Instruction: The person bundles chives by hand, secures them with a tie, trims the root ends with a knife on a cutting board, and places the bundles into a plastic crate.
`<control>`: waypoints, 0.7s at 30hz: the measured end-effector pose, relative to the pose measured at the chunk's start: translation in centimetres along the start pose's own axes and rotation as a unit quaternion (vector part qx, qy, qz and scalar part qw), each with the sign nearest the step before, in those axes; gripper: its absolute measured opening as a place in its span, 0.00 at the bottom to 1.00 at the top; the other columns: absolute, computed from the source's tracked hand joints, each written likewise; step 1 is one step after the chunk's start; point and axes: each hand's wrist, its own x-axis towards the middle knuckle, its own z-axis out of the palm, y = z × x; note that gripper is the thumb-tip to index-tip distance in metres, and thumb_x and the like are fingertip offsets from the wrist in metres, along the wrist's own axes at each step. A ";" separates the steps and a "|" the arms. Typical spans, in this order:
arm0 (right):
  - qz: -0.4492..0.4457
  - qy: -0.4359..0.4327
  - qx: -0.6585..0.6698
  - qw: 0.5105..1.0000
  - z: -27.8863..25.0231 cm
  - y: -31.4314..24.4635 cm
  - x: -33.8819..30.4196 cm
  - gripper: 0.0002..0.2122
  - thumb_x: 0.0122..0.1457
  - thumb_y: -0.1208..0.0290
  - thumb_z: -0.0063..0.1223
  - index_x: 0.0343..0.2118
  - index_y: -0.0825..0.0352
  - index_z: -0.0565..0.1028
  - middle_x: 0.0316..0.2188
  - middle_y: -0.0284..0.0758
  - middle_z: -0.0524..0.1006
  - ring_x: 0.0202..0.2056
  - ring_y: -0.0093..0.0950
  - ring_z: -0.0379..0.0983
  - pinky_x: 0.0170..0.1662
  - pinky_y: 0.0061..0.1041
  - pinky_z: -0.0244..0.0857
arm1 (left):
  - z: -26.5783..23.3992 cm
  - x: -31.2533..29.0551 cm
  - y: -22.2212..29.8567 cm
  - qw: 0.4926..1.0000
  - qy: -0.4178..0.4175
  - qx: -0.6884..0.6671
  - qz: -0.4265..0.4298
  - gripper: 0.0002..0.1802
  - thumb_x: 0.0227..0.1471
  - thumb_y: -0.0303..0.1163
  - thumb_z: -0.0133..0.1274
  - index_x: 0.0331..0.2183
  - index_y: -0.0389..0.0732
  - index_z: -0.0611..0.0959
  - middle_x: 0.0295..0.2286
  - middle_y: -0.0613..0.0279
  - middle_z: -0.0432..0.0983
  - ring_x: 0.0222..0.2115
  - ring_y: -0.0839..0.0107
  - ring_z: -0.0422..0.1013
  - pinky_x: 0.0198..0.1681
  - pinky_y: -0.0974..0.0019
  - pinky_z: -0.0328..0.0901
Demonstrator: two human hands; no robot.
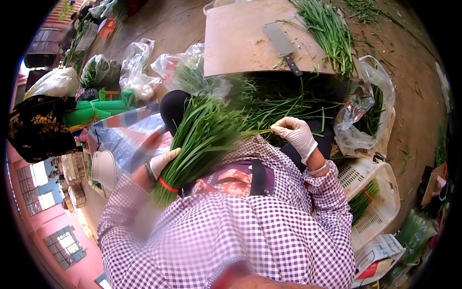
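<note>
The person's left hand (162, 161), in a pale glove, grips a thick bundle of green chives (199, 139) near its cut base, the fingers wrapped round the stalks just above a red rubber band (168, 185). The bundle lies across the person's lap, its base at 7 o'clock and its leaves fanning toward 1 o'clock.

The right hand (296, 134), also gloved, is at 3 o'clock of the bundle. Its fingers are pressed together, pinching a thin chive stalk (257, 131) that runs leftward toward the bundle's leaves.

Loose chives (279, 103) lie heaped at 12 o'clock of the hands, beneath the edge of a wooden board (236, 41). A cleaver (280, 41) with a dark handle rests flat on the board, blade toward 11 o'clock. A further sheaf of chives (329, 33) lies on the board's right side.

A clear plastic bag (363, 108) containing greens is at 3 o'clock of the right hand. A white plastic basket (378, 192) at 4 o'clock holds a tied green bundle (362, 200). More plastic bags (137, 70) of produce are on the ground at 10 o'clock.
</note>
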 end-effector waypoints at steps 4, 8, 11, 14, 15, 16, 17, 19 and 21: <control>-0.201 -0.037 -0.119 0.972 4.0 -2.9 2.7 0.06 0.53 0.75 0.62 0.34 0.66 0.82 0.32 0.34 0.80 0.35 0.24 0.75 0.39 0.22 0.69 | -0.9 0.3 -1.2 0.999 -0.028 -0.017 0.002 0.33 0.57 0.52 0.52 0.54 0.36 0.72 0.47 0.52 0.76 0.44 0.62 0.75 0.50 0.62 0.69; -0.354 -0.031 -0.220 0.908 8.3 -3.5 6.1 0.07 0.51 0.67 0.63 0.33 0.59 0.83 0.32 0.32 0.80 0.36 0.31 0.75 0.45 0.29 0.68 | -1.5 0.7 -1.6 1.000 -0.012 -0.007 0.008 0.32 0.57 0.50 0.52 0.54 0.36 0.72 0.47 0.53 0.76 0.44 0.64 0.75 0.49 0.63 0.70; -0.344 -0.060 -0.283 0.893 10.0 -3.4 7.5 0.10 0.47 0.66 0.65 0.33 0.59 0.82 0.33 0.32 0.79 0.40 0.34 0.71 0.48 0.32 0.65 | -2.0 0.8 -1.6 1.000 -0.009 0.006 0.015 0.31 0.58 0.50 0.52 0.53 0.36 0.72 0.46 0.54 0.76 0.43 0.65 0.75 0.48 0.64 0.70; -0.345 -0.077 -0.329 0.876 11.1 -2.8 8.5 0.12 0.44 0.65 0.66 0.33 0.60 0.81 0.32 0.33 0.78 0.41 0.37 0.69 0.47 0.35 0.64 | -2.6 0.9 -1.6 1.000 -0.009 0.021 0.005 0.32 0.58 0.51 0.51 0.54 0.36 0.72 0.47 0.54 0.76 0.44 0.66 0.75 0.48 0.65 0.70; -0.346 -0.086 -0.332 0.873 11.3 -2.7 8.7 0.13 0.44 0.64 0.67 0.33 0.61 0.81 0.32 0.33 0.78 0.41 0.37 0.69 0.47 0.35 0.64 | -2.9 1.0 -1.5 0.999 -0.013 0.033 0.002 0.33 0.58 0.52 0.50 0.55 0.36 0.71 0.48 0.54 0.75 0.45 0.66 0.75 0.49 0.65 0.69; -0.347 -0.095 -0.334 0.871 11.5 -2.6 8.8 0.13 0.44 0.64 0.67 0.33 0.61 0.81 0.32 0.33 0.78 0.41 0.37 0.69 0.47 0.35 0.64 | -3.1 1.0 -1.5 0.999 -0.017 0.045 -0.002 0.35 0.58 0.53 0.49 0.56 0.36 0.69 0.50 0.53 0.74 0.46 0.66 0.74 0.50 0.65 0.69; -0.353 -0.098 -0.329 0.870 11.7 -2.6 8.8 0.13 0.44 0.64 0.67 0.33 0.62 0.80 0.32 0.34 0.78 0.41 0.38 0.69 0.47 0.35 0.65 | -3.0 1.0 -1.6 0.999 -0.012 0.036 0.002 0.33 0.58 0.52 0.50 0.55 0.37 0.71 0.48 0.54 0.75 0.44 0.67 0.75 0.49 0.65 0.69; -0.364 -0.106 -0.320 0.868 12.0 -2.5 8.9 0.13 0.43 0.65 0.66 0.33 0.63 0.80 0.33 0.34 0.78 0.40 0.38 0.69 0.45 0.35 0.65 | -2.0 0.7 -1.4 1.000 -0.001 0.018 0.010 0.30 0.57 0.51 0.52 0.51 0.37 0.75 0.44 0.56 0.78 0.41 0.68 0.76 0.45 0.66 0.71; -0.359 -0.102 -0.309 0.875 12.3 -2.6 8.8 0.12 0.44 0.65 0.66 0.32 0.63 0.80 0.32 0.35 0.78 0.40 0.39 0.69 0.46 0.36 0.65 | -1.7 0.6 -1.4 1.000 0.006 0.017 0.008 0.29 0.57 0.51 0.52 0.51 0.37 0.75 0.43 0.56 0.78 0.40 0.68 0.76 0.45 0.66 0.71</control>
